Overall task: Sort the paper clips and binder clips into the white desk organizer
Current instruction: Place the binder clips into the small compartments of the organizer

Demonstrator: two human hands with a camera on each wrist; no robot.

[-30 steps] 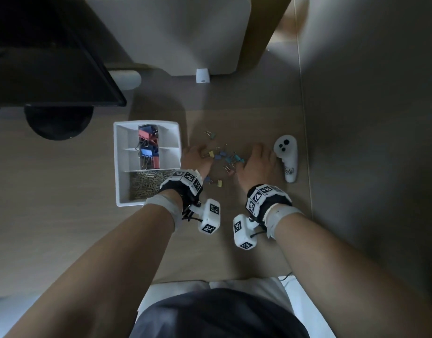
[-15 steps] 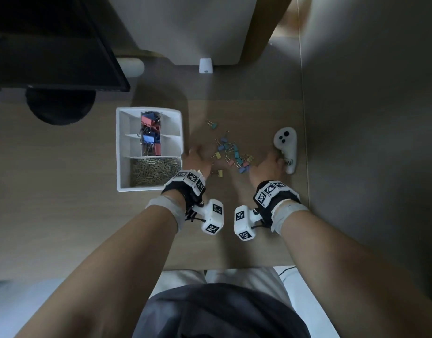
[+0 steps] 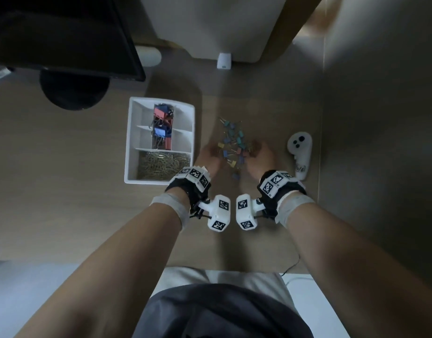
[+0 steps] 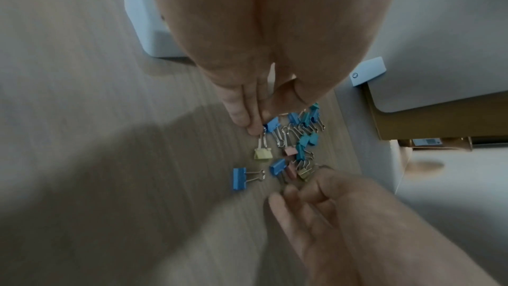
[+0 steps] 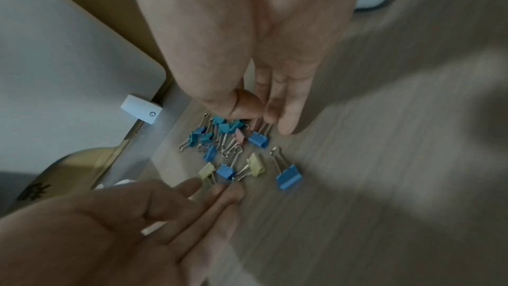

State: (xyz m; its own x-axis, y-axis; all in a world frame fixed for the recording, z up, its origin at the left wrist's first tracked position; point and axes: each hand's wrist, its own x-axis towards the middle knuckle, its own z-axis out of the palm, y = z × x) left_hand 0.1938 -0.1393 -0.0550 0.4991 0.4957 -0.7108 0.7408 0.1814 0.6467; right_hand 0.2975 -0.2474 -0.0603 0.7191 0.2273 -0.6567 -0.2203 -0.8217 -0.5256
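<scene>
A loose pile of small binder clips [image 3: 234, 147] in blue, teal, yellow and pink lies on the wooden desk, right of the white desk organizer [image 3: 130, 132]. The organizer's middle cells hold larger red and blue binder clips [image 3: 161, 123]. Its near cell is full of paper clips [image 3: 161, 164]. My left hand [image 3: 210, 154] flanks the pile on the left, its straight fingers [image 4: 241, 112] touching a blue clip [image 4: 272, 125]. My right hand [image 3: 261, 157] flanks it on the right, fingers [image 5: 286, 117] relaxed against the clips. One blue clip [image 5: 288, 176] lies a little apart on the near side.
A white controller [image 3: 299, 157] lies just right of my right hand. A black monitor [image 3: 64, 32] on a round base [image 3: 73, 93] stands at the back left. A small white device [image 3: 224, 61] sits at the desk's back edge, and a grey panel [image 3: 380, 118] borders the right side.
Both hands have closed in on either side of the clips. The scattered clips are now bunched into a tighter pile between them. The organizer has not moved.
</scene>
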